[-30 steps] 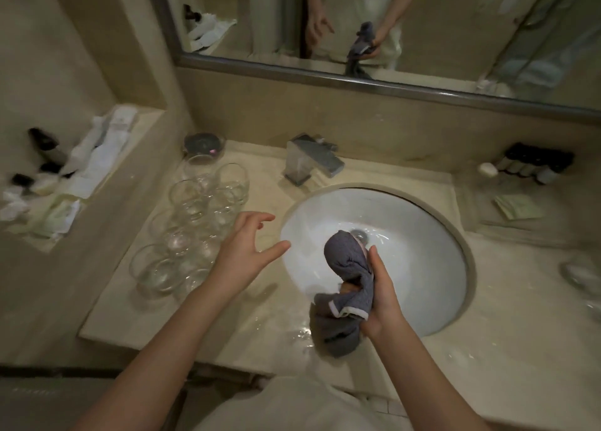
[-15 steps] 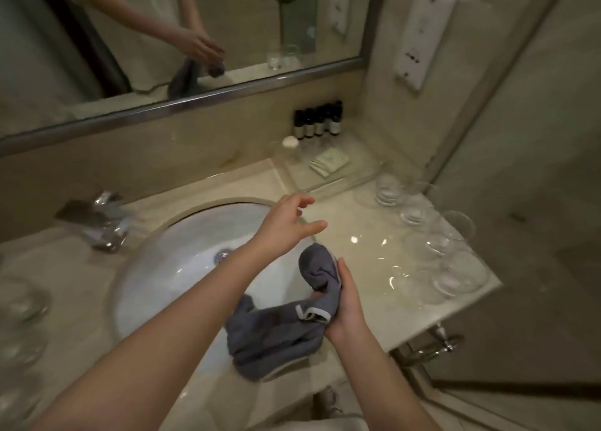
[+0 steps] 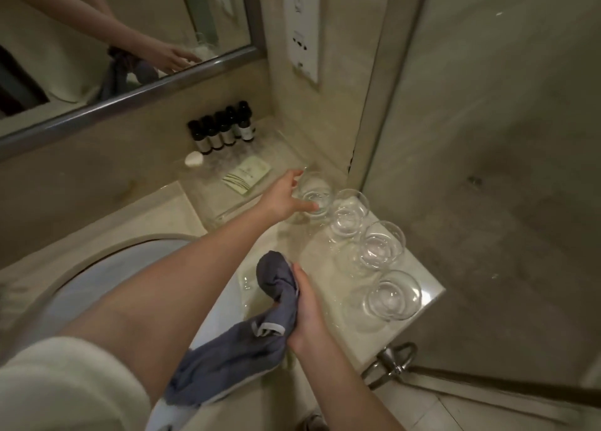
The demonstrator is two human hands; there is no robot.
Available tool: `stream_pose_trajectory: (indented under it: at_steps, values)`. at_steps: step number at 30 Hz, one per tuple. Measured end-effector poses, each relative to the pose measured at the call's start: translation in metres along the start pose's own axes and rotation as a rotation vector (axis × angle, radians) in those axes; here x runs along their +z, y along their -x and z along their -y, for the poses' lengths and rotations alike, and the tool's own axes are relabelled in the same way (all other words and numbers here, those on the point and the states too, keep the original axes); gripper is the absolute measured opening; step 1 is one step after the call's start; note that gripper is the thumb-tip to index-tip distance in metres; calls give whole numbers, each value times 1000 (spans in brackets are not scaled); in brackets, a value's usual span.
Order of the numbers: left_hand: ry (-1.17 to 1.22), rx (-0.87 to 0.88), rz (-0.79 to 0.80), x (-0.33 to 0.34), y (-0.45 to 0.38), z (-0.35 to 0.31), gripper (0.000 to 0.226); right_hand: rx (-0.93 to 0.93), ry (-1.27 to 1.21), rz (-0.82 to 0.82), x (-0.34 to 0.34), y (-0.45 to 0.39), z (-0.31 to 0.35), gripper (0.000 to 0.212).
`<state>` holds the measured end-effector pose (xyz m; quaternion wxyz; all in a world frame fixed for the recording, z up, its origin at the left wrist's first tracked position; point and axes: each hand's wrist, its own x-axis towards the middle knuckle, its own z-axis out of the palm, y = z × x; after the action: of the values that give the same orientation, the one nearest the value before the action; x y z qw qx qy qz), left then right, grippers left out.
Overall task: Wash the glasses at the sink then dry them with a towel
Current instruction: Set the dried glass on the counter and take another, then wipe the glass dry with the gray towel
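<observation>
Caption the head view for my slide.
Left hand reaches the far glass in a row of four; right hand grips a grey towel.

Sink [image 3: 97, 268] taken as reference. Right of it, on the counter [image 3: 325, 268], four glasses [image 3: 370, 246] stand in a row along the far edge. Behind-right of the sink, bottles [image 3: 224, 131] line the wall, a tray [image 3: 227, 209] before them. Towel [image 3: 227, 359] overhangs the sink's right rim.
</observation>
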<state>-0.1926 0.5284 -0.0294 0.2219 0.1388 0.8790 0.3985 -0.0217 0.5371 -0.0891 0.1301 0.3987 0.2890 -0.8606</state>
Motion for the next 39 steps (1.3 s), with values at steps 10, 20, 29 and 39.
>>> stream_pose_trajectory:
  at_steps: [10, 20, 29, 39]
  values:
    - [-49, -19, 75, 21, -41, 4, 103, -35, 37, -41, -17, -5, 16, 37]
    - [90, -114, -13, 7, -21, 17, 89, -65, 56, -34, -5, 0, 27, 27]
    - [651, -186, -397, -79, 90, 40, 84, -579, 335, 77, 35, 30, 36, 25]
    - [1157, -136, -673, -110, 226, 67, 79, -1046, 919, 429, 118, 88, -14, 41]
